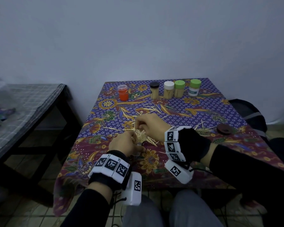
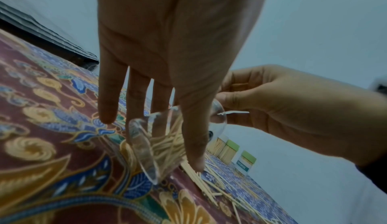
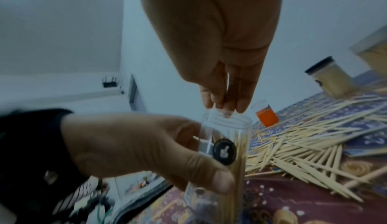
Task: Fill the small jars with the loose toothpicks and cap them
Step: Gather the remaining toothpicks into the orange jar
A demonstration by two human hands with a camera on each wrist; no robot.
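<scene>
My left hand (image 1: 129, 145) grips a clear small jar (image 1: 140, 136) partly filled with toothpicks, tilted just above the cloth near the table's front middle. In the right wrist view its thumb (image 3: 220, 181) wraps the jar (image 3: 228, 128) below a round black sticker (image 3: 224, 151). My right hand (image 1: 142, 124) hovers over the jar's open mouth, and its fingertips (image 3: 230, 108) pinch a few toothpicks at the rim. Loose toothpicks (image 3: 303, 144) lie piled on the cloth to the right of the jar and scattered further back (image 1: 154, 108).
Along the far edge stand an orange jar (image 1: 123, 92) and several capped jars full of toothpicks: black-capped (image 1: 154, 90), white-capped (image 1: 168, 90), two green-capped (image 1: 179, 88). A dark lid (image 1: 224, 128) lies at the right. A dark bench (image 1: 23, 104) stands left of the table.
</scene>
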